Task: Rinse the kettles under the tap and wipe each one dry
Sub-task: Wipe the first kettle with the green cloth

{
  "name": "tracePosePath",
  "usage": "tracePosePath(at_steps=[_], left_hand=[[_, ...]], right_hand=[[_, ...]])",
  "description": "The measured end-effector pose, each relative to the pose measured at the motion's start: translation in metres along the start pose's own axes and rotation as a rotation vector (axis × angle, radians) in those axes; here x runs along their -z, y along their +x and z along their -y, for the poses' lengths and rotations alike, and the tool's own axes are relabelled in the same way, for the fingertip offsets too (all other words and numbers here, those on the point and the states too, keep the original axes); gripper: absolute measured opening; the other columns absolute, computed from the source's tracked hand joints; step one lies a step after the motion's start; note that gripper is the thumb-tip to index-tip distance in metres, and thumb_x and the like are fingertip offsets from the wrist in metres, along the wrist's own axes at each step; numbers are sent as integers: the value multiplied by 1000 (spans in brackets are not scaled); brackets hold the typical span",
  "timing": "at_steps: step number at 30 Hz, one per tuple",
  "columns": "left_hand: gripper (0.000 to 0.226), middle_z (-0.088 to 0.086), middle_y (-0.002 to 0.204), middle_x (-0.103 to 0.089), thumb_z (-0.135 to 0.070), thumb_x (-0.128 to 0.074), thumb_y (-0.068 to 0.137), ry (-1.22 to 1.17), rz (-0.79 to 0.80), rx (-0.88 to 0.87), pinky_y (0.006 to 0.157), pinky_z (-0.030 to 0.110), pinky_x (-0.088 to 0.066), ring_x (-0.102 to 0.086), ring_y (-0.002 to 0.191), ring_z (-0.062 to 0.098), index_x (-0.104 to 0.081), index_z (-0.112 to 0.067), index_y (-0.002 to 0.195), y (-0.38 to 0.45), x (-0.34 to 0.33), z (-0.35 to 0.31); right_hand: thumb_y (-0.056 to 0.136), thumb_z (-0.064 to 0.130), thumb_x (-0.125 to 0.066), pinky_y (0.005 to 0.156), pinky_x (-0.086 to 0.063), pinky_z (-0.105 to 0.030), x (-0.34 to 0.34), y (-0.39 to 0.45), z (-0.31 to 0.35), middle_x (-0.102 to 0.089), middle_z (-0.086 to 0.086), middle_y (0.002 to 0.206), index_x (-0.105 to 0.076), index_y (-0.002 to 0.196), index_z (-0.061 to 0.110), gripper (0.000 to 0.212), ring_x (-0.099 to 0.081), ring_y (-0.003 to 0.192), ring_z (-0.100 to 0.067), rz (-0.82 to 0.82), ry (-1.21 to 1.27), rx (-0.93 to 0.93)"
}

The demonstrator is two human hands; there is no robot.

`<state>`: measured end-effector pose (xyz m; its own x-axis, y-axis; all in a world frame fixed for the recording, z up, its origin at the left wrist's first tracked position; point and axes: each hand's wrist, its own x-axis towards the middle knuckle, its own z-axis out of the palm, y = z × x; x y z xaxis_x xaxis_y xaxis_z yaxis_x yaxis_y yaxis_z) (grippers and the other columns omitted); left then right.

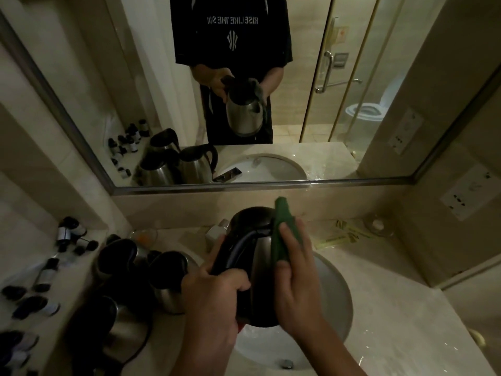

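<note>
A steel kettle [261,256] with a black lid and handle hangs over the white sink basin [336,302]. My left hand [214,297] is wrapped around its black handle. My right hand [295,278] presses a green cloth [283,229] flat against the kettle's right side. Three more steel kettles with black lids stand on the counter to the left: one at the back [116,256], one beside the basin [169,280], one nearest me [108,329]. The tap [217,232] is mostly hidden behind the held kettle.
Several small dark-capped toiletry bottles [67,234] lie along the left counter. A glass dish [378,225] and yellow sachets [344,234] sit at the back right. A wall mirror [244,90] reflects the scene. The marble counter [401,308] to the right is wet.
</note>
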<state>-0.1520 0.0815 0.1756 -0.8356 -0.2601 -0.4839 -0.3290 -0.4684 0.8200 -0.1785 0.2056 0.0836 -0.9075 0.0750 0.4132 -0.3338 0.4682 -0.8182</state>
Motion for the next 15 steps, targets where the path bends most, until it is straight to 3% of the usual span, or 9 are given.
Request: tracePosePath(at_steps=[3, 6, 9, 12, 14, 15], left_hand=[[49, -4, 42, -52, 21, -51, 71, 32, 24, 3, 35, 22, -39, -51, 35, 14, -56, 14, 120, -5, 1, 4], [52, -2, 43, -49, 21, -50, 70, 46, 55, -8, 37, 24, -37, -46, 36, 19, -47, 16, 122, -3, 5, 5], [43, 0, 42, -49, 23, -49, 70, 78, 69, -39, 37, 25, -38, -47, 35, 20, -49, 20, 113, 0, 5, 1], [41, -1, 43, -53, 23, -51, 70, 91, 62, -87, 37, 24, -40, -53, 37, 16, -58, 17, 111, 4, 2, 0], [33, 0, 42, -50, 22, -52, 69, 87, 48, -70, 38, 24, -41, -52, 36, 15, -57, 16, 101, 9, 3, 0], [22, 2, 43, -49, 20, -53, 68, 113, 56, -68, 41, 26, -42, -52, 37, 16, -65, 11, 83, 12, 5, -1]], right_hand=[[103, 33, -29, 104, -49, -33, 8, 24, -6, -64, 10, 136, -57, 138, 44, 46, -59, 124, -6, 30, 266, -339], [105, 30, -36, 98, -51, -37, 20, 54, -16, -73, 17, 112, -72, 115, 42, 39, -66, 113, -11, 81, 273, -505], [100, 36, -43, 96, -52, -41, 24, 70, -17, -79, 3, 98, -80, 97, 24, 39, -70, 105, -22, 149, 331, -699], [99, 10, -40, 68, -47, -31, 28, 81, -15, -67, 2, 58, -69, 57, 16, 52, -61, 70, -19, 142, 325, -789], [97, 5, -39, 59, -40, -30, 26, 92, -13, -54, 0, 52, -55, 54, 14, 47, -49, 57, -16, 156, 300, -836], [95, 4, -39, 55, -35, -29, 25, 97, -15, -47, 1, 50, -47, 54, 15, 44, -43, 53, -15, 167, 289, -847]])
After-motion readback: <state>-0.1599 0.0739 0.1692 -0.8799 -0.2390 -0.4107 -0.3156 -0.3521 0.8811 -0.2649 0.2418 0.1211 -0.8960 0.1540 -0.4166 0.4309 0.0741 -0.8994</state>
